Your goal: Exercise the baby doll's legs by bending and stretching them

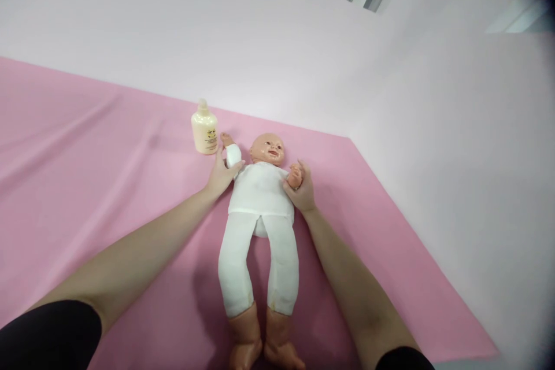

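Both hands (260, 182) grip the doll's (260, 214) arms; head points away.

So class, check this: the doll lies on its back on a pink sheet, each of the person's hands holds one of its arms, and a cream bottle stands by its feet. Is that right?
One detail is wrong. In the head view the cream bottle stands up by the doll's head, beside its raised arm, not by its feet. The rest holds: the doll lies on its back on the pink sheet, with the left hand and right hand each holding an arm.

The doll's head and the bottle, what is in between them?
In the head view, the doll's raised arm lies between the doll's head and the lotion bottle, with the left hand holding that arm.
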